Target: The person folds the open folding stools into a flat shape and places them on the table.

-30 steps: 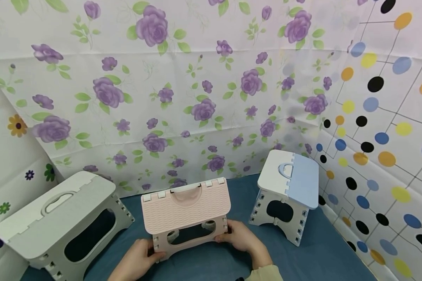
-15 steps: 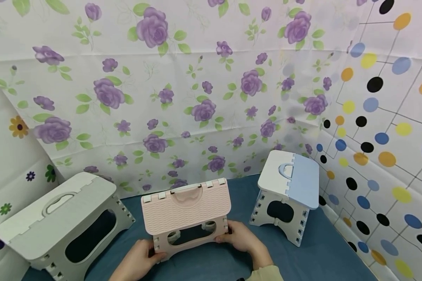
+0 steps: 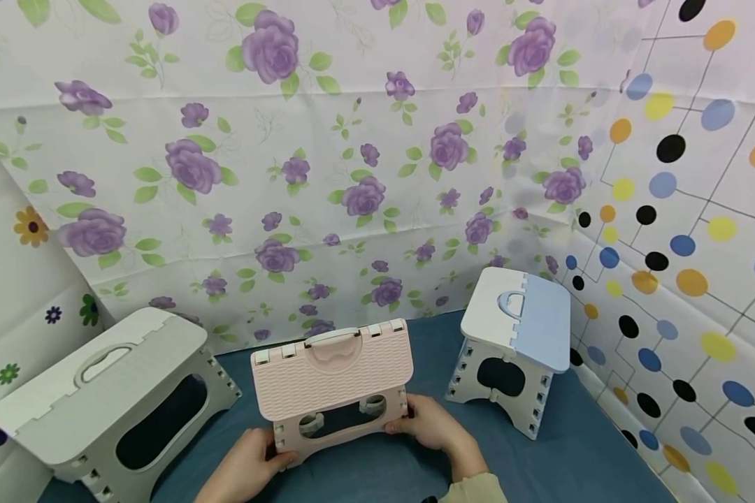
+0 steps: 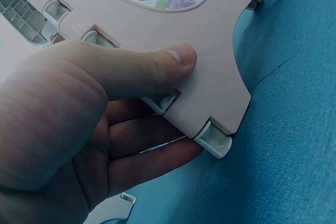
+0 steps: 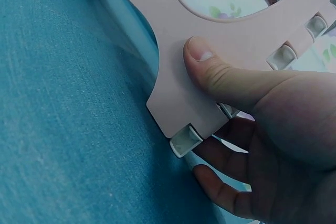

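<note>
A pink folding stool [image 3: 333, 377] with a woven-textured top stands in the middle of the blue cloth, its top folded partly up along a hinged ridge with a pale handle. My left hand [image 3: 247, 462] grips the stool's lower left leg; in the left wrist view the thumb [image 4: 181, 61] lies on the front panel with the fingers behind its edge. My right hand [image 3: 435, 427] holds the lower right leg the same way, its thumb [image 5: 199, 51] on the pink panel in the right wrist view. Part of the far leg is hidden behind the front panel.
At the left stands a grey-and-white folding stool [image 3: 94, 391]. A blue-and-white folding stool [image 3: 516, 328] stands at the right. Blue cloth [image 3: 579, 454] covers the surface. A purple-flowered sheet [image 3: 327, 175] hangs behind, and a dotted sheet [image 3: 686, 314] lines the right side.
</note>
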A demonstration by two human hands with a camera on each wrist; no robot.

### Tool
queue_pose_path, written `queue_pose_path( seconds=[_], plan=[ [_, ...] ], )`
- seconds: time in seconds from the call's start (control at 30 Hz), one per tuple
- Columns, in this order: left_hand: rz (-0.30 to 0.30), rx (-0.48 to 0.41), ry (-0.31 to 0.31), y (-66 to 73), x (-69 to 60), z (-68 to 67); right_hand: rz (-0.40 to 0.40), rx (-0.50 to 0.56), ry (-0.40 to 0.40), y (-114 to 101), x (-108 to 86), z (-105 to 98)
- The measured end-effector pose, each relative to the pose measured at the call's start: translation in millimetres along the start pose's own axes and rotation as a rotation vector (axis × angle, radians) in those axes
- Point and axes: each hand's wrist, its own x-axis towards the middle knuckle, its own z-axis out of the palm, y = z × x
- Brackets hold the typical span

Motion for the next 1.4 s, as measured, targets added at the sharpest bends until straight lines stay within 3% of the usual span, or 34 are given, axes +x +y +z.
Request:
queue_pose_path(
  seconds=[0.37, 1.07, 1.4],
  plan=[
    [-0.012, 0.0, 0.004, 1.4, -1.0, -1.2, -0.008, -0.013, -0.006, -4.0, 0.4, -1.3],
    [0.027, 0.018, 0.01, 0.6, -1.9, -0.6, -0.053, -0.076, -0.045, -2.1, 3.2, -5.9],
    [0.022, 0.013, 0.008, -0.7, -0.9, 3.2, -0.022, -0.028, -0.023, -1.3, -2.2, -4.6]
  ],
)
